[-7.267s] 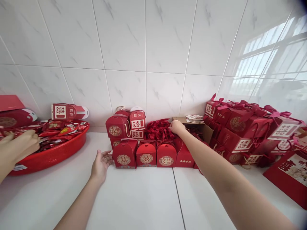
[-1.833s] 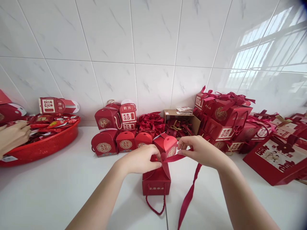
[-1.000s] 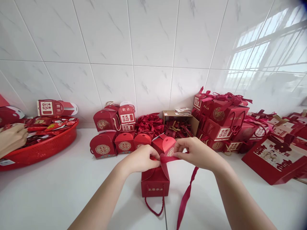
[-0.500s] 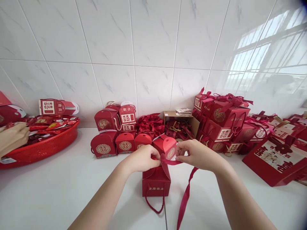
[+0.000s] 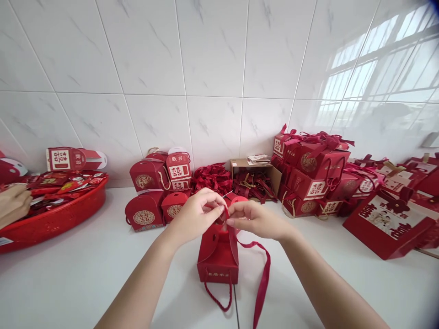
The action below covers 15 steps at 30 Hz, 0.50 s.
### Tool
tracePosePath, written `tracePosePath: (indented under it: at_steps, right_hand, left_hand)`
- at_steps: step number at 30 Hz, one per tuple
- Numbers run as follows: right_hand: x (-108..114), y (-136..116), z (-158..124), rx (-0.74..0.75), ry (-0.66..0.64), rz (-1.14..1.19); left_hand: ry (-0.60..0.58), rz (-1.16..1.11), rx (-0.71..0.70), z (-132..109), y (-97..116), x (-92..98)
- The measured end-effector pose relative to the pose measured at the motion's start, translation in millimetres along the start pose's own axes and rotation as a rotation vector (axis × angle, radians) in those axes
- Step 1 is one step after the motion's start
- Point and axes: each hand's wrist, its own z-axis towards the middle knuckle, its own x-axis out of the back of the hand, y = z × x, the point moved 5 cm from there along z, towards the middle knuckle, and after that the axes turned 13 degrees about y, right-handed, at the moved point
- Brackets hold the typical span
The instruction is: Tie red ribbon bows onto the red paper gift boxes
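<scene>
A small red gift box (image 5: pixel 218 261) stands on the white table in front of me, its curved top flaps partly apart and a rope handle hanging from its near side. Above the flaps, my left hand (image 5: pixel 202 214) is pinched on a dark red ribbon (image 5: pixel 262 283). My right hand (image 5: pixel 255 220) meets it from the other side, its thumb and fingertips closed on the same ribbon. The long tail of the ribbon drops to the right of the box onto the table. My fingers hide part of the ribbon and the box's top.
Closed red boxes (image 5: pixel 146 211) stand behind on the left, beside a heap of ribbons (image 5: pixel 211 177). An open carton (image 5: pixel 277 179) holds more straps. Stacked boxes (image 5: pixel 310 183) and a red gift bag (image 5: pixel 384 224) are at right. Another person's hand (image 5: pixel 13 204) reaches over a red basket (image 5: pixel 78 211).
My right hand has moved left and my left hand has risen slightly, so both meet above the box. The top flaps have spread apart. The other person's hand has shifted left in view.
</scene>
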Motion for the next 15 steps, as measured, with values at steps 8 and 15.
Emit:
tracePosePath:
  at_steps: [8, 15]
  right_hand:
    - [44.7, -32.0, -20.4, 0.156, 0.383, 0.242]
    - [87.1, -78.7, -90.1, 0.678, 0.835, 0.338]
  left_hand:
    - [-0.340, 0.510, 0.288, -23.4, -27.8, 7.1]
    - [-0.365, 0.378, 0.249, -15.9, -32.2, -8.2]
